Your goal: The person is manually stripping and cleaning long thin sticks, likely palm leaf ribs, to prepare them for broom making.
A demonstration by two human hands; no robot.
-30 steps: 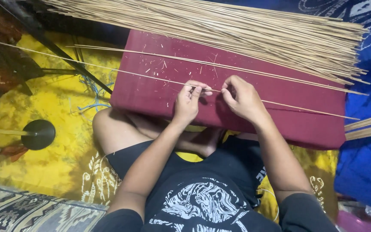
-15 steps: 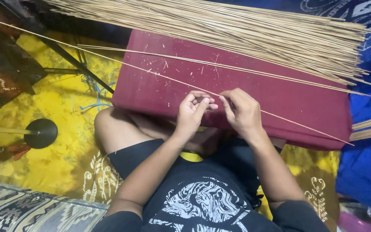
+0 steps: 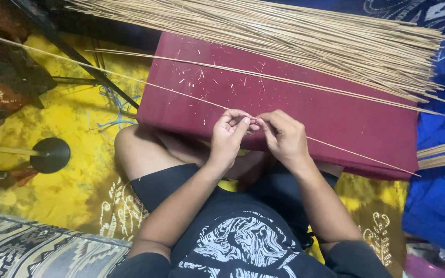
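My left hand [image 3: 230, 135] and my right hand [image 3: 284, 136] meet at the near edge of a dark red cushion [image 3: 336, 110]. Both pinch one long thin bamboo stick [image 3: 145, 82] that runs from the far left across the cushion to its lower right corner. A second pair of loose sticks [image 3: 263, 76] lies across the cushion farther away. A thick bundle of pale sticks [image 3: 294, 38] rests along the cushion's far edge. Small splinters dot the red fabric.
I sit cross-legged on a yellow patterned cloth [image 3: 73, 128]. A black round stand base [image 3: 51, 154] lies at left, a black rod [image 3: 73, 51] slants above it. Blue fabric [image 3: 439, 201] and more stick ends [image 3: 441, 153] sit at right. A patterned mat [image 3: 32, 249] is at lower left.
Both hands have drawn toward me to the cushion's near edge, taking the thin stick along. The stick now slopes more steeply down to the right.
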